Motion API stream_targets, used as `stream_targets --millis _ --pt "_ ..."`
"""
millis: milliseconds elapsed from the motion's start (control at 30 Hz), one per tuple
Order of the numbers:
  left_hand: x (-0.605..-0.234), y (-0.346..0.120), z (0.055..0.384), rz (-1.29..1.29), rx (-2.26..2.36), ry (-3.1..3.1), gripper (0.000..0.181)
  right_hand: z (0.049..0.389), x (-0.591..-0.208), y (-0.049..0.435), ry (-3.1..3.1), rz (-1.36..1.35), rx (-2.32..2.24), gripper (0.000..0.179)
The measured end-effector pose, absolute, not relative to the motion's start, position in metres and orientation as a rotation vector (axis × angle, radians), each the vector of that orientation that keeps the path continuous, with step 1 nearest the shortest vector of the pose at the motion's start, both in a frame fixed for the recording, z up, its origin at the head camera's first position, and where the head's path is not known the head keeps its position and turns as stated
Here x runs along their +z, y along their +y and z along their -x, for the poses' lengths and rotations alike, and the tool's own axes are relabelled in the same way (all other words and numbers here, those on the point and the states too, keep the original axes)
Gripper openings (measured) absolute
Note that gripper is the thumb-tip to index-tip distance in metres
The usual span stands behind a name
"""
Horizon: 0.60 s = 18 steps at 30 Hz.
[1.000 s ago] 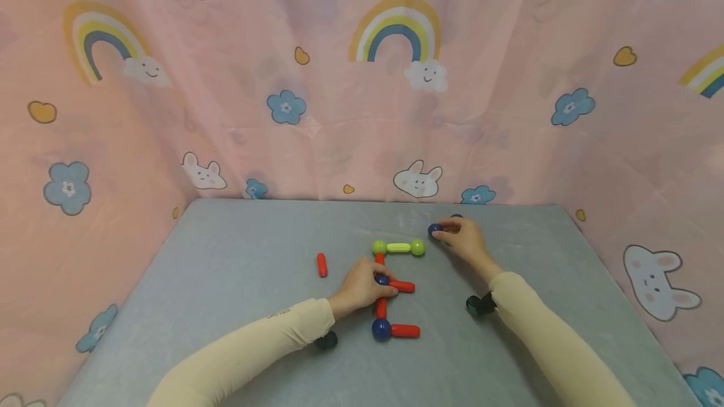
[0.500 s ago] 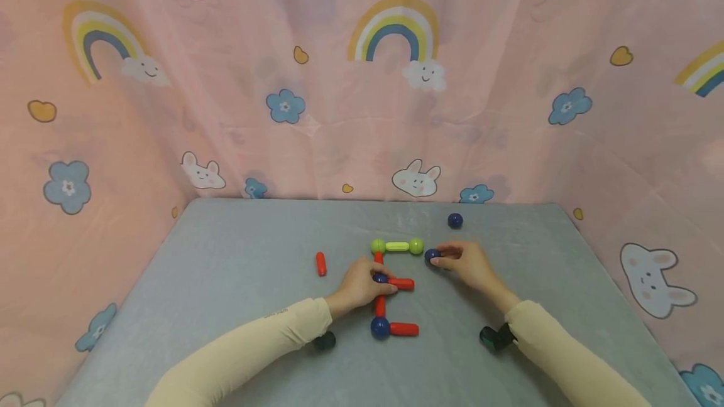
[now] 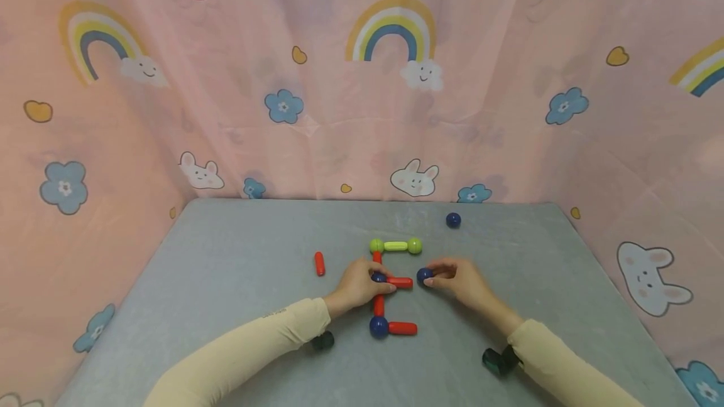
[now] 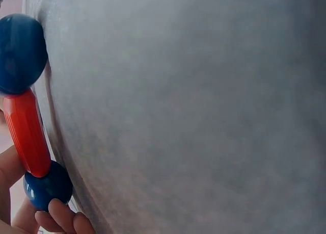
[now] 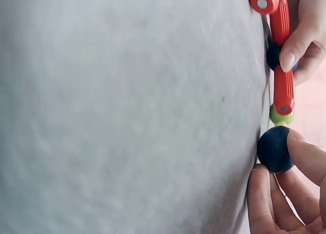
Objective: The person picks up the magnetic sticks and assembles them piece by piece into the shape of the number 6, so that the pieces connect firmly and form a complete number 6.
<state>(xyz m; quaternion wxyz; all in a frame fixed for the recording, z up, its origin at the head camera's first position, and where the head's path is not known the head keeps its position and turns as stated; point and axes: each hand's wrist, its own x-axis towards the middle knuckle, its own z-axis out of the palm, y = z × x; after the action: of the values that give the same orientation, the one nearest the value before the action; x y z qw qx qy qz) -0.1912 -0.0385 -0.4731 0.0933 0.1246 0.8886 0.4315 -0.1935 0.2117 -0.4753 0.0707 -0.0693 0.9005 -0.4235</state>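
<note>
My left hand grips the middle blue ball of a ball-and-rod figure shaped like an E. Its spine is two red rods, with a larger blue ball at the near end and a green ball at the far end. Red rods point right from both blue balls, and a green rod links the far ball to a second green ball. Between thumb and fingers my right hand pinches a loose blue ball, just right of the middle red rod's free end.
A loose red rod lies left of the figure. Another blue ball rests near the back of the grey table. A pink patterned curtain hangs behind and at both sides.
My right hand has brought its blue ball from the back of the table toward me, beside the middle red rod. The left hand keeps its grip on the figure.
</note>
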Motion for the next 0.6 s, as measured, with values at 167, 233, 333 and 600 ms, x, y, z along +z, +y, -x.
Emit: stream_targets --millis 167,233,333,600 --pt "-0.475 -0.038 0.193 -0.369 1.277 2.635 0.019 0.188 -0.476 0.210 2.691 0.212 -1.281 0.032" --pt "-0.475 -0.038 0.193 -0.371 1.274 2.634 0.020 0.187 -0.475 0.209 2.686 0.200 -1.283 0.032" --pt "-0.475 -0.039 0.193 -0.379 1.279 2.629 0.020 0.185 -0.474 0.207 2.676 0.184 -1.290 0.032" --pt "-0.474 -0.040 0.192 -0.390 1.289 2.622 0.020 0.182 -0.473 0.203 2.646 0.220 -1.351 0.034"
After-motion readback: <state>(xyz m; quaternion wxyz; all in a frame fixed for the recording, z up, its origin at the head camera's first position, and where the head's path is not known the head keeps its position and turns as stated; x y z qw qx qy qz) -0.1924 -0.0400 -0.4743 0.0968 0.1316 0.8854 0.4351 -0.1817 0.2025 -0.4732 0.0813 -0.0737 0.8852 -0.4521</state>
